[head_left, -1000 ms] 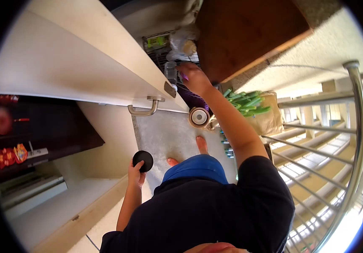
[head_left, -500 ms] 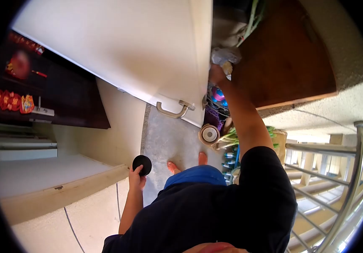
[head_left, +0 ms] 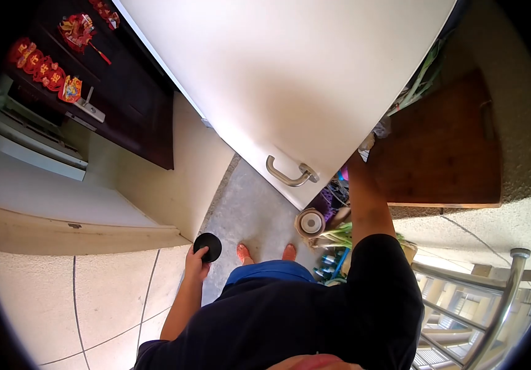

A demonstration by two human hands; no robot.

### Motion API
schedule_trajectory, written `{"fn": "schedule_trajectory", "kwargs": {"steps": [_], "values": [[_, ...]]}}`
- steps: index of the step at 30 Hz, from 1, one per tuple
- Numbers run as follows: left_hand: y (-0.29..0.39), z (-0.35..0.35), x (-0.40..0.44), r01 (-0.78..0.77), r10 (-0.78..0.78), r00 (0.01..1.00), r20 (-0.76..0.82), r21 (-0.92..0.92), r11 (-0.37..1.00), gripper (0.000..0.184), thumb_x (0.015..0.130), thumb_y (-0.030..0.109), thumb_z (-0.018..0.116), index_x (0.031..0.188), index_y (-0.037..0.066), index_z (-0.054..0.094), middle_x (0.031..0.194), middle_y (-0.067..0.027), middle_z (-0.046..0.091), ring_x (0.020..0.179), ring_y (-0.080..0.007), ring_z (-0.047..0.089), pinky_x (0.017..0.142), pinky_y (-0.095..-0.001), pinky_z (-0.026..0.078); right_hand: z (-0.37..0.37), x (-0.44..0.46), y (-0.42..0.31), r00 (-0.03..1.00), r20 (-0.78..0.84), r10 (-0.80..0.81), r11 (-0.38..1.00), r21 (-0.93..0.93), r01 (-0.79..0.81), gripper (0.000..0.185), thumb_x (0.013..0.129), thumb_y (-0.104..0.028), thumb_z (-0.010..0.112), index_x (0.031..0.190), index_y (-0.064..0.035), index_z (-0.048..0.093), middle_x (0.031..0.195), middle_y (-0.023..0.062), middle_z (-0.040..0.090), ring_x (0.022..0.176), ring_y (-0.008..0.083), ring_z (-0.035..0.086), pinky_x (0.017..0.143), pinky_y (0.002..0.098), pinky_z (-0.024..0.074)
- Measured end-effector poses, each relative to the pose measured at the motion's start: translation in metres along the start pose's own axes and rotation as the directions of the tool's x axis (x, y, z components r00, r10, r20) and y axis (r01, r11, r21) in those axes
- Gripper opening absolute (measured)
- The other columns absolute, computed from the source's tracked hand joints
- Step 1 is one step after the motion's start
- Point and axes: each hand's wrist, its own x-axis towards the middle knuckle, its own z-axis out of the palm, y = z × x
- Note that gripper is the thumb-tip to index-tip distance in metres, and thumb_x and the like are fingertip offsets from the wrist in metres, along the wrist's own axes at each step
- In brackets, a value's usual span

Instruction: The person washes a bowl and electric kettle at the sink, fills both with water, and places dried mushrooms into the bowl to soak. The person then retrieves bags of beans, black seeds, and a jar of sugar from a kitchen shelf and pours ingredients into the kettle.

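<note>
My left hand (head_left: 197, 265) grips a round black object (head_left: 207, 247), like a shallow bowl or lid, beside my body, with the thumb on its face. My right arm stretches forward past the edge of a white door (head_left: 296, 92). At the far end, my right hand (head_left: 356, 161) is by a pale, crumpled plastic bag (head_left: 366, 145); its fingers are hidden. Just below that hand, something pink and blue (head_left: 343, 174) shows beside the door edge. A metal handle (head_left: 291, 174) is fixed on the door.
A brown wooden board (head_left: 441, 148) stands right of my right arm. Below are a round container (head_left: 310, 223), green stalks (head_left: 339, 235) and several bottles (head_left: 327, 268). A metal railing (head_left: 506, 296) runs at right; a dark door (head_left: 123, 92) with red decorations stands at left.
The view has turned, so the white door covers more of the things near my right hand. That hand remains stretched out behind the door edge. The left still holds the black object.
</note>
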Motion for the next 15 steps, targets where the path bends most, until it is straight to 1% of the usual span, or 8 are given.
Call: {"fn": "schedule_trajectory", "kwargs": {"steps": [3, 6, 11, 14, 15], "values": [[0.007, -0.004, 0.003, -0.021, 0.021, 0.999, -0.027, 0.002, 1.0, 0.034, 0.074, -0.005, 0.055, 0.106, 0.003, 0.049, 0.096, -0.0118, 0.058, 0.085, -0.0237, 0.06, 0.073, -0.0328, 0.052, -0.02, 0.003, -0.021, 1.0, 0.004, 0.014, 1.0, -0.017, -0.014, 0.048, 0.075, -0.028, 0.061, 0.114, -0.0023, 0.048, 0.105, 0.0232, 0.056, 0.095, 0.0343, 0.056, 0.077, 0.0404, 0.0459], [0.012, -0.01, 0.009, -0.025, 0.025, 0.999, -0.038, 0.012, 1.0, 0.035, 0.074, -0.005, 0.055, 0.107, 0.002, 0.049, 0.097, -0.0121, 0.058, 0.086, -0.0238, 0.06, 0.074, -0.0334, 0.051, -0.036, 0.006, -0.03, 0.999, 0.006, 0.04, 0.999, -0.027, -0.04, 0.047, 0.076, -0.027, 0.06, 0.114, -0.002, 0.049, 0.105, 0.0228, 0.056, 0.095, 0.0337, 0.056, 0.077, 0.0402, 0.0459], [0.018, -0.008, 0.009, -0.068, 0.069, 0.997, -0.045, 0.033, 0.997, 0.035, 0.074, -0.005, 0.054, 0.108, 0.0, 0.048, 0.099, -0.0135, 0.058, 0.088, -0.0241, 0.059, 0.076, -0.0352, 0.051, -0.033, 0.016, -0.03, 0.999, 0.009, 0.04, 0.999, -0.011, -0.04, 0.046, 0.076, -0.027, 0.06, 0.113, -0.0014, 0.049, 0.106, 0.0222, 0.056, 0.095, 0.0327, 0.057, 0.077, 0.0399, 0.0459], [0.015, -0.006, 0.008, -0.07, 0.071, 0.994, -0.087, 0.014, 0.997, 0.036, 0.074, -0.005, 0.054, 0.109, 0.0, 0.048, 0.099, -0.0133, 0.058, 0.088, -0.0241, 0.059, 0.075, -0.0351, 0.051, -0.034, 0.017, -0.029, 0.999, 0.014, 0.041, 0.999, 0.0, -0.041, 0.046, 0.076, -0.027, 0.06, 0.113, -0.001, 0.05, 0.106, 0.0219, 0.057, 0.094, 0.0321, 0.057, 0.077, 0.0397, 0.0459], [0.013, -0.005, 0.008, -0.078, 0.078, 0.994, -0.08, 0.001, 0.997, 0.036, 0.074, -0.005, 0.054, 0.109, 0.001, 0.048, 0.098, -0.013, 0.058, 0.088, -0.0239, 0.059, 0.075, -0.0348, 0.051, -0.033, 0.016, -0.029, 0.999, 0.017, 0.04, 0.999, 0.005, -0.04, 0.045, 0.076, -0.026, 0.06, 0.112, -0.0009, 0.05, 0.106, 0.0217, 0.057, 0.094, 0.0319, 0.057, 0.077, 0.0396, 0.0459]]}}
